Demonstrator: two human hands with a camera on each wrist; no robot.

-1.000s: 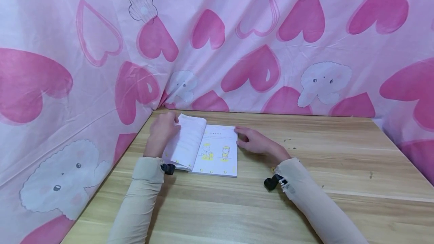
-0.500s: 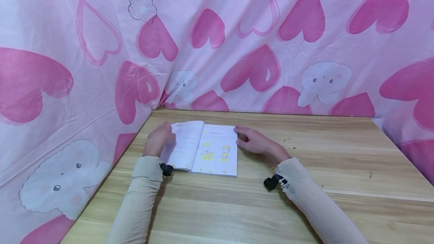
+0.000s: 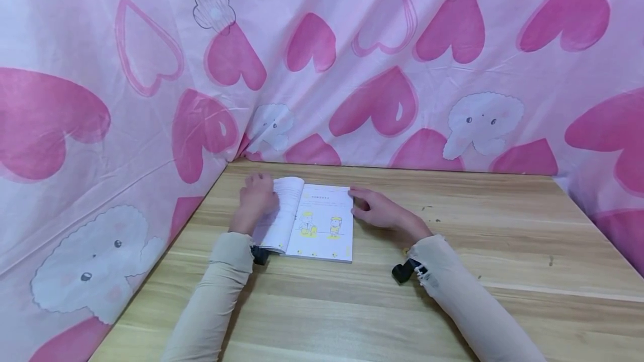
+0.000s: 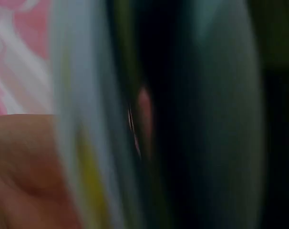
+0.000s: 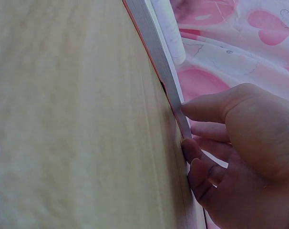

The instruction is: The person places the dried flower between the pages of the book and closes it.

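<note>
An open book (image 3: 322, 222) lies on the table, its right page printed with yellow cartoon figures and its left pages curving up. My left hand (image 3: 257, 200) is over the outer edge of the left pages, covering part of them. In the left wrist view, dark, blurred pages (image 4: 87, 119) stand between that hand's palm (image 4: 25, 171) and a fingertip (image 4: 145, 109), so it grips them. My right hand (image 3: 374, 208) holds the book's right edge near the top corner. The right wrist view has its thumb (image 5: 206, 107) on the page edges and curled fingers (image 5: 197, 171) lower at the cover.
The wooden table (image 3: 402, 317) stretches to the front and right. Pink curtain (image 3: 372, 27) printed with hearts hangs along the back and left table edges. A black wrist-camera mount (image 3: 402, 271) sits under the right cuff.
My left hand first lowered the left pages outward to the left, then moved back right over them. The left leaves now curve up a little more. My right hand stays in place.
</note>
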